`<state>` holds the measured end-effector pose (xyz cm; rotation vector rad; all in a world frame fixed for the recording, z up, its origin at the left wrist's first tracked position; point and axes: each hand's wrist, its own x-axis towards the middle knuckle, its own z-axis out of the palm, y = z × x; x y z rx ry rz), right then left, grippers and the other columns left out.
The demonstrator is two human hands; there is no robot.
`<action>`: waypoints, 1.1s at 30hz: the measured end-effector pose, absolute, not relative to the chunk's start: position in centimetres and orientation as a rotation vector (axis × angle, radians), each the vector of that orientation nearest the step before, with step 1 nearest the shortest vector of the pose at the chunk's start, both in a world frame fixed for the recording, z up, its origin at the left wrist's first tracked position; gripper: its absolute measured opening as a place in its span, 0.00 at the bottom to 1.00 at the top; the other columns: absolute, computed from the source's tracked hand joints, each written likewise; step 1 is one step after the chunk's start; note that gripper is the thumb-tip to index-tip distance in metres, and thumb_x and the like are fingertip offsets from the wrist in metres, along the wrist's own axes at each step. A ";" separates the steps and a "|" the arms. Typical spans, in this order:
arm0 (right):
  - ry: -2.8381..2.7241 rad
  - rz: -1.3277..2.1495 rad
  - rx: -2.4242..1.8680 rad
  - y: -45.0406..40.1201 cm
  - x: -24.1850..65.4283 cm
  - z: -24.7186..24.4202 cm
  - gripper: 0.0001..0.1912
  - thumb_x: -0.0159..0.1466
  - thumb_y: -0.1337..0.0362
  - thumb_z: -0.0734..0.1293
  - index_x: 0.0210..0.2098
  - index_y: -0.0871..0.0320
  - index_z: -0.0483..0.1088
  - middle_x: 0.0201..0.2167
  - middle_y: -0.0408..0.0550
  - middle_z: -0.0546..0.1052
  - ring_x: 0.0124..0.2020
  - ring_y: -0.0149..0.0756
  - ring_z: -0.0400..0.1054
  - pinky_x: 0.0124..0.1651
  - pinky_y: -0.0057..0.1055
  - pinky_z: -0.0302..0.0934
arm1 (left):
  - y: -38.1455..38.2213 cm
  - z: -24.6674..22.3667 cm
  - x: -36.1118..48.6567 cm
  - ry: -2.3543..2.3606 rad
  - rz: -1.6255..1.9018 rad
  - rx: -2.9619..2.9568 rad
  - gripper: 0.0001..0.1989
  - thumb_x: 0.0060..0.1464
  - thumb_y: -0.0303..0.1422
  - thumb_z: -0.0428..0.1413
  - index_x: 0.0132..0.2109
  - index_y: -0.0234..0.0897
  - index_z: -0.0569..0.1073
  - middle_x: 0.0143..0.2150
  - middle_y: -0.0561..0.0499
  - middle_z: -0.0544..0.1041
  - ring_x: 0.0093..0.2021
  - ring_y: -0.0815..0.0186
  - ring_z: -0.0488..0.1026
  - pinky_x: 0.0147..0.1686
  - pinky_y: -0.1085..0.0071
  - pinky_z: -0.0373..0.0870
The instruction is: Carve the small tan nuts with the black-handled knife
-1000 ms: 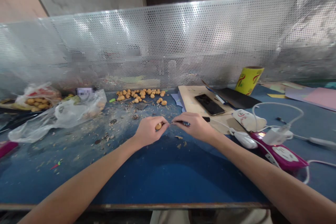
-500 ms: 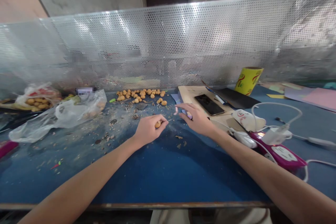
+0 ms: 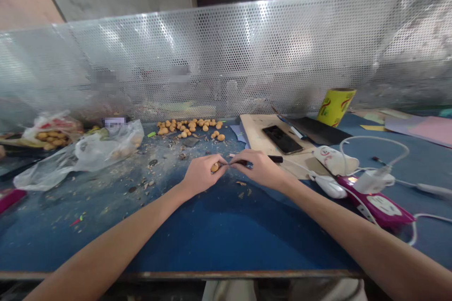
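Note:
My left hand is closed around a small round tan-brown piece above the blue table. My right hand has its thumb and fingers pinched together close to the left fingertips; whatever lies between them is too small to make out. A dark rod-like object shows beside the right hand's knuckles. Behind the hands, several similar tan-brown pieces lie in a loose group, with crumbs and flakes around them.
On the left are a clear plastic bag and a bag of round pieces. To the right are a phone on cardboard, a yellow roll, and a magenta power strip with white cables. A perforated metal screen stands behind.
My right hand has moved left to the left fingertips, and its spread fingers have come together. My left hand has barely moved and keeps the round piece.

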<state>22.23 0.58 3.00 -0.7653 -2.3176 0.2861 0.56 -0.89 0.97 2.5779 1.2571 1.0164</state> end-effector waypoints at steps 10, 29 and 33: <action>-2.294 0.428 -0.745 0.2 22.9 3.2 0.05 0.65 0.68 0.62 0.38 0.57 0.70 0.30 0.44 0.75 0.29 0.30 0.67 0.35 0.27 0.61 | -1.7 1.7 0.5 1.035 0.547 2.439 0.13 0.66 0.38 0.42 0.50 0.37 0.63 0.43 0.45 0.72 0.41 0.62 0.69 0.42 0.64 0.65; -2.460 0.185 -0.728 1.1 23.2 2.5 0.11 0.68 0.64 0.61 0.42 0.55 0.75 0.36 0.48 0.78 0.37 0.36 0.71 0.42 0.32 0.64 | -1.0 1.7 0.3 1.060 0.363 2.394 0.16 0.65 0.46 0.41 0.46 0.38 0.62 0.33 0.50 0.68 0.31 0.64 0.65 0.34 0.68 0.61; -2.511 0.063 -0.690 1.2 23.3 2.7 0.12 0.69 0.64 0.60 0.43 0.57 0.75 0.35 0.49 0.77 0.37 0.36 0.70 0.41 0.33 0.64 | -1.1 1.6 0.3 1.071 0.385 2.408 0.17 0.65 0.46 0.41 0.50 0.38 0.61 0.32 0.50 0.68 0.31 0.63 0.66 0.33 0.67 0.61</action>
